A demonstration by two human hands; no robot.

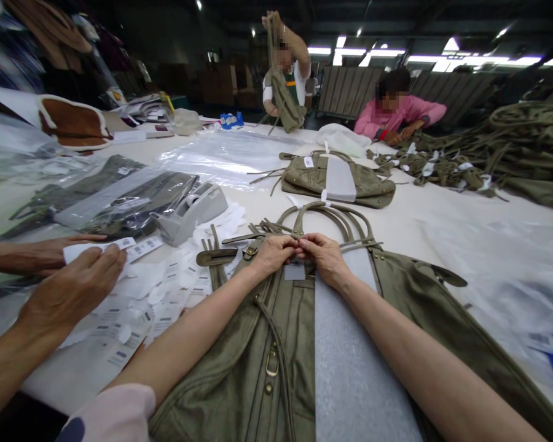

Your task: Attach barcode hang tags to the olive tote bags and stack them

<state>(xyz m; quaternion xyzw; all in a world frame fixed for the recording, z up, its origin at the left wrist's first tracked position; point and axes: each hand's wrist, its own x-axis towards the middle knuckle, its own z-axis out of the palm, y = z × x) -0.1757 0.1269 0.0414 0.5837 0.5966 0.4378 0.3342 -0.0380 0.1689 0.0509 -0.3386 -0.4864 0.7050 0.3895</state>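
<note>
A large olive bag (286,344) lies in front of me, with a grey-white sheet (350,356) over its middle and its handles pointing away. At the base of the handles, my left hand (276,252) and my right hand (323,256) meet, fingers pinched together at the bag's top edge. What is between the fingertips is too small to make out. A small translucent tag (295,271) hangs just below them. A brass buckle (271,362) shows on the bag's front.
At the left, a co-worker's hands (76,282) hold label strips over scattered labels (166,301). A grey tape dispenser (191,212) stands beyond. Another olive bag (341,178) lies ahead, plastic sheets (225,156) behind. Two people work across the table; olive bags (529,147) are piled right.
</note>
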